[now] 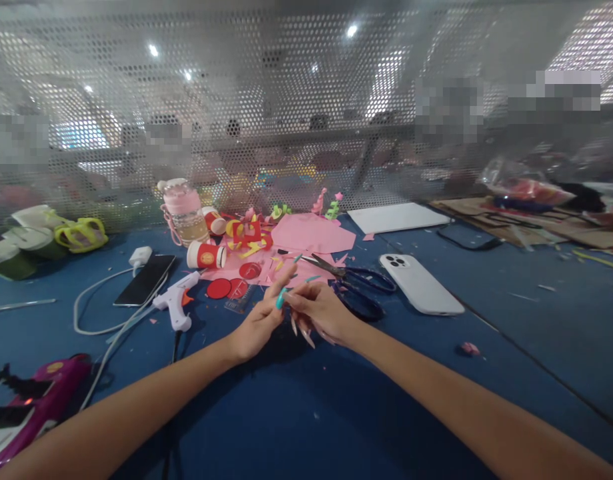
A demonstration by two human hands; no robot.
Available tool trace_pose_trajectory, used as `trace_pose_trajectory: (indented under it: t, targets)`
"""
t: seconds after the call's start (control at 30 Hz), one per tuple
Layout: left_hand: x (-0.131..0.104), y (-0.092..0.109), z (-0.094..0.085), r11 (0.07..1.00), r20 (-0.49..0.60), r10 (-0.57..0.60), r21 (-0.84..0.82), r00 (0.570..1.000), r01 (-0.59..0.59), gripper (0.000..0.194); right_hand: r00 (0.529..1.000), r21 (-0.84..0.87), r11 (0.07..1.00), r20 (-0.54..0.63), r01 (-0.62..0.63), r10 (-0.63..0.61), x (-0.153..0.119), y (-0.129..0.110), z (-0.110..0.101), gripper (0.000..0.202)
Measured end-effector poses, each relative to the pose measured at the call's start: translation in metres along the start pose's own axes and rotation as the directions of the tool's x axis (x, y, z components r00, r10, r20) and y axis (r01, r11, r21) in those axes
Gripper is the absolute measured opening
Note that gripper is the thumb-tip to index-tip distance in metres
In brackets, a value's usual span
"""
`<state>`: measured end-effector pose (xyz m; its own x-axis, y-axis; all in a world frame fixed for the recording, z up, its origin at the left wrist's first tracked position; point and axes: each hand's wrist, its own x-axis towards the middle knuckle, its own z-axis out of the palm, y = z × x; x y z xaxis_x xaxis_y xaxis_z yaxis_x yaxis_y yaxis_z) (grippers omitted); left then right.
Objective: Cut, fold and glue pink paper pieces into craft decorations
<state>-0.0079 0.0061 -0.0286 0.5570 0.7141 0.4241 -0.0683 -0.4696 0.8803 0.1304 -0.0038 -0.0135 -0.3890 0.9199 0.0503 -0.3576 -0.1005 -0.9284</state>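
Observation:
My left hand (260, 323) and my right hand (320, 308) meet above the blue table, near the middle of the view. Long nails show on both, turquoise on my left thumb. The fingertips of my right hand are pinched together beside my left thumb; whatever lies between them is too small to make out. My left index finger points up and away, and its other fingers are mostly hidden. Just behind the hands lie dark-handled scissors (369, 280), partly over pink foam sheets (311, 235). Red discs (219, 288) and a small clear ruler (238, 298) are by my left fingers.
A white glue gun (176, 303), black phone (145, 280) and white cable lie left. Paper cups (206, 256) and a pink-lidded bottle (183, 210) stand behind. A white phone (420, 285) lies right. A perforated metal screen (286, 87) rises at the back.

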Motion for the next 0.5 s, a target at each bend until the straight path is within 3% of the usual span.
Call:
trace_pose_trajectory:
  t: [0.1,0.27,0.37,0.5]
  targets:
    - [0.0009,0.0071,0.0012,0.999,0.021,0.036,-0.035,0.999,-0.035,0.034,0.998,0.090,0.994,0.037,-0.055,0.052,-0.0021,0.0008,0.0010,0.045]
    - [0.0012,0.0065,0.0009,0.999,-0.086,0.054,-0.005,0.995,-0.054,0.035,0.996,0.072,0.996,0.068,-0.057,0.052,-0.0030,0.0040,0.0001,0.047]
    - [0.0014,0.0041,0.0010,0.998,-0.149,0.056,-0.003,0.987,-0.057,0.024,0.996,0.037,0.996,0.037,-0.078,0.077,-0.0018,0.0053,-0.0003,0.047]
    - [0.0021,0.0057,0.0024,0.994,-0.237,0.027,-0.100,0.971,-0.052,0.017,0.996,0.030,0.996,0.013,-0.085,0.084,-0.0016,0.0040,0.0020,0.046]
